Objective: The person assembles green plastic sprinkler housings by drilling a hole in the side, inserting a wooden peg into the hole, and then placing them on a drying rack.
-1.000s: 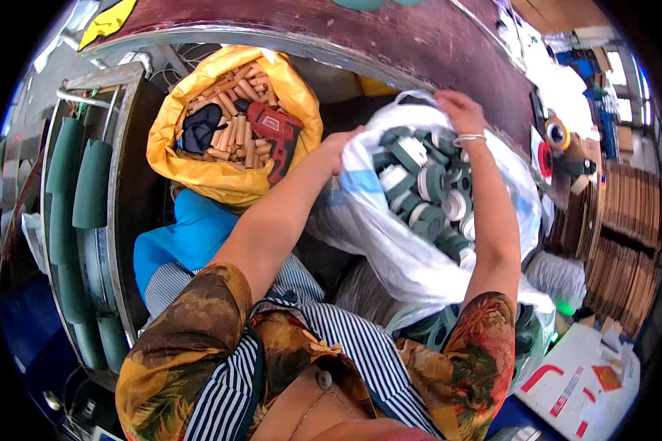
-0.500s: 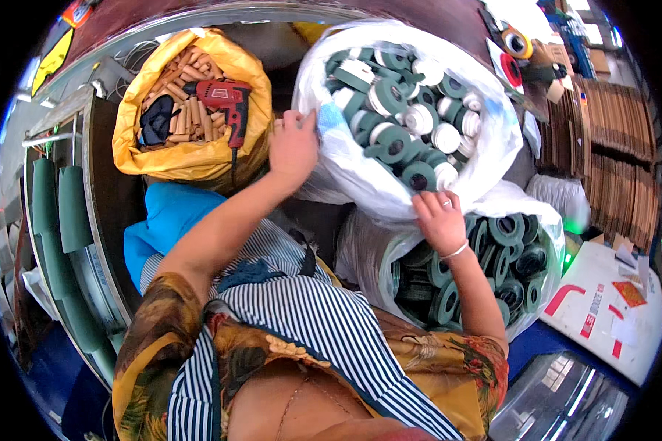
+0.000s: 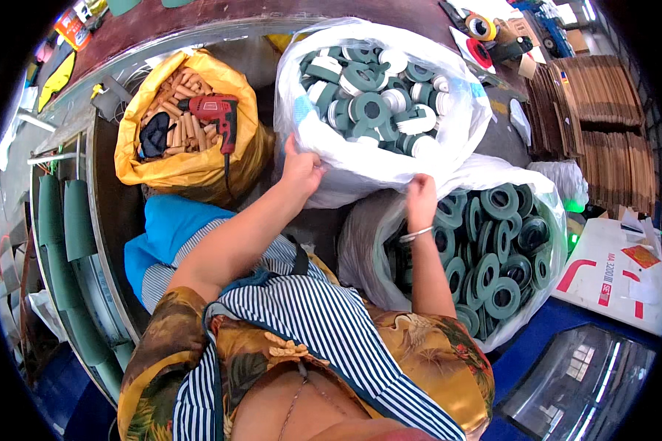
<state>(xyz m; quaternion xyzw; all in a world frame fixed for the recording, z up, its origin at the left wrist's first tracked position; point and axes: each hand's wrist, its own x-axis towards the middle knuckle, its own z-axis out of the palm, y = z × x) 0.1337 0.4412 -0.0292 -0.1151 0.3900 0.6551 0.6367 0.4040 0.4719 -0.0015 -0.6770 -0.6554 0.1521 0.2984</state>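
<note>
A large white plastic bag stands in front of me, filled with dark green rings and white spool-like pieces. On its near left side, my left hand is closed on the plastic, with one finger pointing up along it. My right hand pinches the bag's near edge, its fingertips partly hidden. Just below that hand is a second clear plastic bag full of dark green flanged rings.
To the left, a yellow sack holds brown wooden-looking pegs, a red power drill and a dark cloth. A rack with green sheets stands far left. Stacked cardboard and a white machine panel are at right.
The white bag has shifted left, toward the yellow sack. My right hand's fingers, earlier spread over the rim, have closed on the plastic; my left hand sits lower on the side.
</note>
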